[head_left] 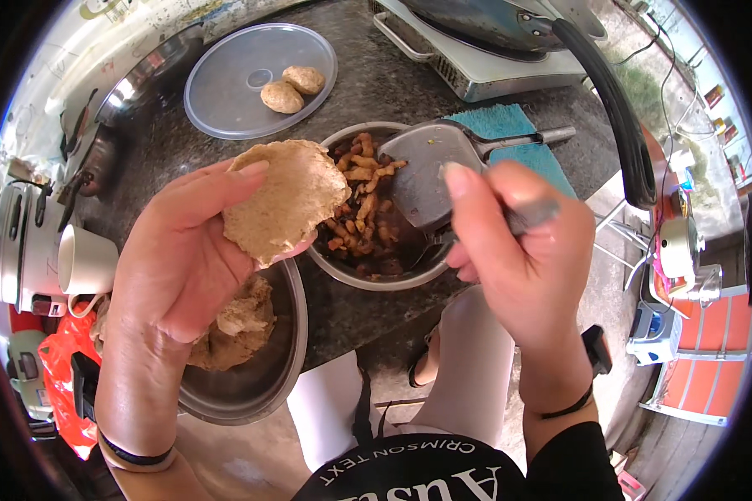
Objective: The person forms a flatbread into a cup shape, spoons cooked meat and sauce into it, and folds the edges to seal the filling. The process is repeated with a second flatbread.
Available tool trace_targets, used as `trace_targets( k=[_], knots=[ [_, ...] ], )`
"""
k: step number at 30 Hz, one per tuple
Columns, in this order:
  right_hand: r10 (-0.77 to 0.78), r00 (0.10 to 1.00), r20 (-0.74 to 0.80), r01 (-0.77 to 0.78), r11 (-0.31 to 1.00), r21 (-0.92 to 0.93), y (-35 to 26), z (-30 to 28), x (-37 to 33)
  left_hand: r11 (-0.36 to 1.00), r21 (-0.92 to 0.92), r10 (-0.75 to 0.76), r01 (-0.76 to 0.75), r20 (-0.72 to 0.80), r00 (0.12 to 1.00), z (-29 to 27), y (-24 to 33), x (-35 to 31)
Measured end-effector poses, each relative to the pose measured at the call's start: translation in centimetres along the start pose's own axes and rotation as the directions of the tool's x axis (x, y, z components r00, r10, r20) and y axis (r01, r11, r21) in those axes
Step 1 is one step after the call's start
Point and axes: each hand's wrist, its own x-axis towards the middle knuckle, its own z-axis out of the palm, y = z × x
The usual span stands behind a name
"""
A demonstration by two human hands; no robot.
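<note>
A flattened round of brown dough [286,199] lies across the palm and fingers of my left hand [180,234], with the thumb over its edge. My right hand [522,242] is closed on the handle of a metal spoon [430,242]; the blurred handle end sticks out past my fingers, and the spoon's lower part is mostly hidden. Beneath it, a metal bowl [376,285] contains cooked brown strips of filling [363,209]. A wide metal spatula [430,171] rests over the bowl's right rim. More dough [238,330] sits in a steel basin [297,351] below my left hand.
Two shaped dough pieces [282,97] sit on a translucent lid [226,88] at the back. Behind the spatula lies a teal cloth [501,125]. At the far right, a black pan handle [610,108] juts from the stove [510,75]. A white mug [88,259] stands at left.
</note>
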Motion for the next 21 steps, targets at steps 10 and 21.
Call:
trace_targets(
  k=[10,21],
  knots=[
    [0.361,0.927,-0.103,-0.253,0.804,0.538,3.5,0.8,-5.2,1.000,-0.012,0.003,-0.003,-0.015,1.000,0.3,0.0,0.0],
    [-0.032,0.998,0.057,0.025,0.992,0.122,0.9,-2.4,-3.7,1.000,0.030,0.000,0.002,-0.052,0.999,0.5,0.0,0.0]
  ],
)
